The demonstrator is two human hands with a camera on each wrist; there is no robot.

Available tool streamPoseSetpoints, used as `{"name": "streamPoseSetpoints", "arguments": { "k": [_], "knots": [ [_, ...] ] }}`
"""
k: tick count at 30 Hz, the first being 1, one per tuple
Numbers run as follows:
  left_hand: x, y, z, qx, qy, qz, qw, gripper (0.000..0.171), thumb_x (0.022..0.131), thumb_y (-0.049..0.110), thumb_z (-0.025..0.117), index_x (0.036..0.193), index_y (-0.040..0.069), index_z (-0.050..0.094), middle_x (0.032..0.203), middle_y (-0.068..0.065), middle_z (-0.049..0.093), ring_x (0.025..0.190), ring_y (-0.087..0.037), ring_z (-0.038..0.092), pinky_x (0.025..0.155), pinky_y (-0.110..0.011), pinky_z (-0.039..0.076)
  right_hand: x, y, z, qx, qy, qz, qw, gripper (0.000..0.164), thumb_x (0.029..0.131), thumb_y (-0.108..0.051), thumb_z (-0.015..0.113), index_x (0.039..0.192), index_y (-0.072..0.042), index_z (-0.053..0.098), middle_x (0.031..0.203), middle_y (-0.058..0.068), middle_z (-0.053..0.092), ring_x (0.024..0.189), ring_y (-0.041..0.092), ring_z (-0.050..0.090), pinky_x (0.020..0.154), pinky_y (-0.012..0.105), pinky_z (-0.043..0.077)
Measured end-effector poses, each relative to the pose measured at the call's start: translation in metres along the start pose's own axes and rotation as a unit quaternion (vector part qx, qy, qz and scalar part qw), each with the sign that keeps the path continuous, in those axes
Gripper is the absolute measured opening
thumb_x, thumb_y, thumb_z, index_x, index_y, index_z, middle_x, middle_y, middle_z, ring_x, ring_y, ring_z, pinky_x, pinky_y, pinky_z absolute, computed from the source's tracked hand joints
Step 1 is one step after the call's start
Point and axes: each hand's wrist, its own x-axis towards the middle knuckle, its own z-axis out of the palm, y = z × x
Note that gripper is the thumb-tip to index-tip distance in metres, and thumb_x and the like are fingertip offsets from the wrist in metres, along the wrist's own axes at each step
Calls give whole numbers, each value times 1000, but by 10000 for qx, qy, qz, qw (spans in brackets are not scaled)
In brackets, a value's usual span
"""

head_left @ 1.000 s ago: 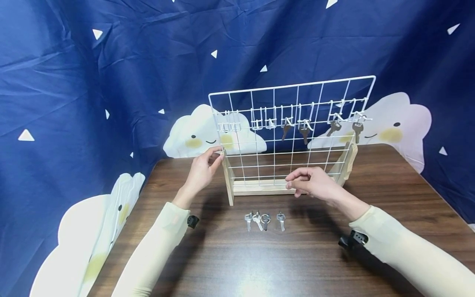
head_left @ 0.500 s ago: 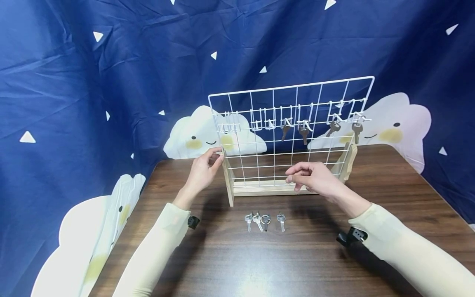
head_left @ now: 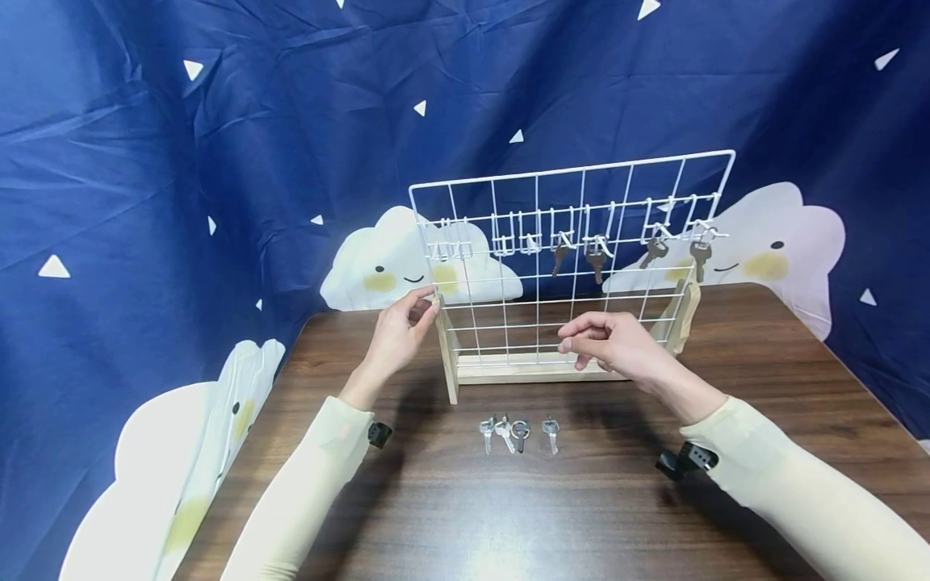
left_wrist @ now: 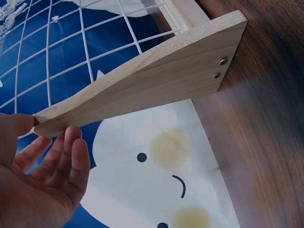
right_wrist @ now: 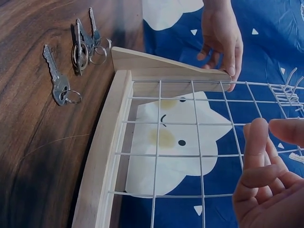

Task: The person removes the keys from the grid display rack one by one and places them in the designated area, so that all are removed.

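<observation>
A white wire grid rack (head_left: 537, 303) stands upright in a wooden base with two side supports. My left hand (head_left: 394, 332) pinches the top of the left wooden support (left_wrist: 142, 78) between thumb and fingers. In front of the grid's lower middle, my right hand (head_left: 613, 347) hovers with loosely bent fingers. In the right wrist view a small gap shows between its thumb and forefinger, and nothing is held there. Several keys hang from hooks on the right half, one being the rightmost hanging key (head_left: 701, 258). Hooks (head_left: 449, 248) at the left carry no keys.
Several loose keys with rings lie on the wooden table (head_left: 436, 516) before the rack; one key (head_left: 550, 436) is set slightly apart to the right. Behind the rack hangs a blue cloth (head_left: 349, 97) printed with clouds and white triangles.
My right hand has risen slightly in front of the grid, its fingers still bent. The left hand stays on the wooden support, and the keys have not moved.
</observation>
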Motion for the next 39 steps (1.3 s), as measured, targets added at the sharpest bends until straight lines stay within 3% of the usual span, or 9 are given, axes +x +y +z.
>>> {"name": "streamPoseSetpoints", "arguments": {
  "k": [19, 39],
  "knots": [
    [0, -1, 1, 69, -55, 48, 9999, 40, 101, 32, 57, 135, 11, 61, 104, -10, 73, 91, -25, 71, 86, -41, 58, 2, -20, -10, 75, 428, -297, 9986, 21, 94, -28, 71, 109, -13, 67, 86, -15, 76, 67, 9, 68, 48, 20, 42],
    [0, 0, 0, 141, -51, 15, 9999, 40, 102, 32, 58, 136, 12, 61, 103, -10, 74, 90, -24, 72, 85, -41, 58, 7, -39, -18, 544, 889, -642, 9925, 20, 95, -25, 70, 109, -11, 68, 93, -9, 78, 67, 11, 70, 47, 17, 42]
  ]
}}
